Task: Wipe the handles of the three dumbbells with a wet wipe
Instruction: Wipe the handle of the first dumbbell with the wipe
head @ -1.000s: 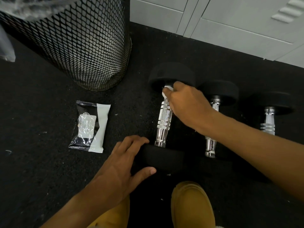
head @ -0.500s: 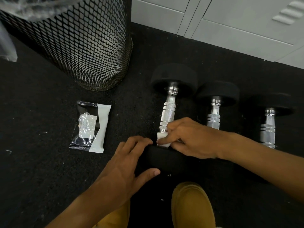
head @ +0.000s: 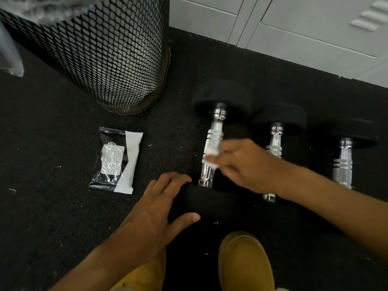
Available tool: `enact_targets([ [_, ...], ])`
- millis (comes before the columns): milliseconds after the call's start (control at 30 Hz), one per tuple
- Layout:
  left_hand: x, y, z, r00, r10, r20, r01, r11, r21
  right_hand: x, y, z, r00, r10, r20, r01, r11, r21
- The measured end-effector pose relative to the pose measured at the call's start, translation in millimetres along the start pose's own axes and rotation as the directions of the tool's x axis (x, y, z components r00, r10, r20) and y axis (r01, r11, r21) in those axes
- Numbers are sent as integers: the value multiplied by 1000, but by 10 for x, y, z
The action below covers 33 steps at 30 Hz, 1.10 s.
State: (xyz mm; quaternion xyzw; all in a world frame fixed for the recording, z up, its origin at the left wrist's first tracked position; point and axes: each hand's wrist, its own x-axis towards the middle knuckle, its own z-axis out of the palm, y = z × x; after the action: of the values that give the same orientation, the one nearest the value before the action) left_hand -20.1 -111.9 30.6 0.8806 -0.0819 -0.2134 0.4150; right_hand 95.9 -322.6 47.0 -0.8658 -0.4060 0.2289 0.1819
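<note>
The right hand [head: 247, 164] is pinching the soft wet wipe [head: 211, 158] against the shiny handle [head: 211, 152] of the left dumbbell [head: 218, 143] on the floor. The left hand [head: 155, 208], fingers spread, is holding down its near end. It looks heavy and could roll.

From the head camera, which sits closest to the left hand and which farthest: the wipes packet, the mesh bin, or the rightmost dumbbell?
Measured from the left hand:
1. Wipes packet, on its outer side.
2. Mesh bin, beyond the packet.
3. Rightmost dumbbell, far across.
</note>
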Motion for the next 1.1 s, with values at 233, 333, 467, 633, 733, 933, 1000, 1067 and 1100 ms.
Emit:
enact_targets([
  [233,4,10,13,1000,13,-5,-13,1000,12,79,69,-67,989,99,-110,-105,994,-43],
  [333,-5,8,10,1000,16,-11,-16,1000,10,64,58,-87,986,124,-110,-125,992,-4],
  [467,-7,-7,0,1000,13,-1,-13,1000,2,-73,-54,-42,996,86,25,-88,990,113],
  [633,3,6,0,1000,11,1,-11,1000,-3,23,80,-116,975,184,-126,-180,983,43],
  [733,-2,18,5,1000,15,-8,-15,1000,-3,56,128,-121,968,199,-150,-187,979,86],
  [933,4,-9,13,1000,9,-9,-9,1000,-10,64,47,-17,978,169,-122,-152,979,136],
  [1000,6,-13,16,1000,13,-12,-13,1000,-10,121,73,-47,970,226,-92,-219,973,76],
  [1067,8,-4,14,1000,13,-8,-13,1000,-8,158,89,-67,972,233,-37,-233,972,-3],
  [1100,6,-3,15,1000,12,-4,-12,1000,-7,169,88,-69,980,198,-38,-199,979,-32],
])
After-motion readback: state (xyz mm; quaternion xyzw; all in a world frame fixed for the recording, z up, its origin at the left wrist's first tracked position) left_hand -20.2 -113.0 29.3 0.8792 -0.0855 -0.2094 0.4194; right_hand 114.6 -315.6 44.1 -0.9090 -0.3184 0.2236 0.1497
